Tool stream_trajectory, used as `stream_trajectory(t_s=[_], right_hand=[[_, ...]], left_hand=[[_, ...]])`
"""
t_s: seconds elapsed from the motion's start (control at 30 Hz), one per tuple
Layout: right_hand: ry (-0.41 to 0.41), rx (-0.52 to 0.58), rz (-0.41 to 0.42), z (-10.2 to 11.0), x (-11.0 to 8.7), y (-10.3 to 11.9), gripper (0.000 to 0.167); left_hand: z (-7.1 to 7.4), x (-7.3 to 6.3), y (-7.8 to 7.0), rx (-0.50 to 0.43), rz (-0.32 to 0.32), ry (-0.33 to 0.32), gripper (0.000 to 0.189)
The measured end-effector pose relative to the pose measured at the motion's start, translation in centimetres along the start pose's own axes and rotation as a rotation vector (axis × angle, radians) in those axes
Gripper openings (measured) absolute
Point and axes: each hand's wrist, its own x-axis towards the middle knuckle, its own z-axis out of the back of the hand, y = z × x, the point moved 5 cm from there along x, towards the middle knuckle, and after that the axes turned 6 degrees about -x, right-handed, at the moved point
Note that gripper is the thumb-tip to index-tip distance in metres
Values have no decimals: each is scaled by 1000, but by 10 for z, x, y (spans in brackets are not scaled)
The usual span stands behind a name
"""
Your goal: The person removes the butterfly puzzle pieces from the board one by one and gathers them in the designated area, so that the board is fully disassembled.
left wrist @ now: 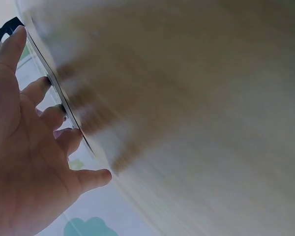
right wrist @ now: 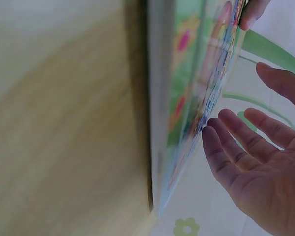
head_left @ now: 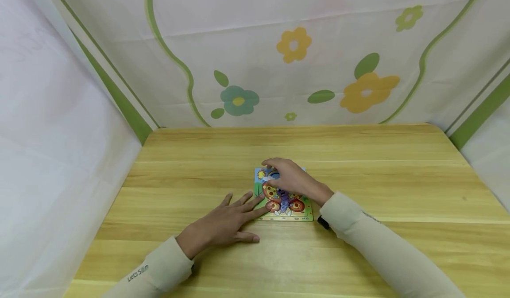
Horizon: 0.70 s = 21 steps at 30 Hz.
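Note:
A flat, square picture puzzle board point(head_left: 284, 205) with a red-winged, purple-bodied butterfly lies on the wooden table. My left hand point(head_left: 227, 220) reaches in from the left with fingers spread, the longer fingertips resting on the board's left edge and the thumb out over the table. Over the upper half of the board is my right hand point(head_left: 292, 178), fingers gently bent, hiding part of the picture. In the right wrist view its fingertips point(right wrist: 210, 135) come right up to the puzzle's printed face, with nothing between thumb and fingers.
The wooden table point(head_left: 191, 156) spreads around the board on all sides. Behind it hangs a white cloth point(head_left: 255, 59) printed with flowers and leaves, and another white cloth point(head_left: 59, 147) hangs at the left. A small black device point(head_left: 323, 222) shows under the right cuff.

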Motion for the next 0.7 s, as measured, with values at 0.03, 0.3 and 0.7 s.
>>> stream_trajectory(t_s=[0.03,0.3,0.7], right_hand=[[5,0,-3,0,1,0,59],[6,-39,18,-3,6,-4,54],[5,-116,33,-8,10,-2,51]], left_hand=[[0,0,0,1,-1,0,75],[-1,1,1,-6,-8,6,77],[0,1,2,-27,-19,15,79]])
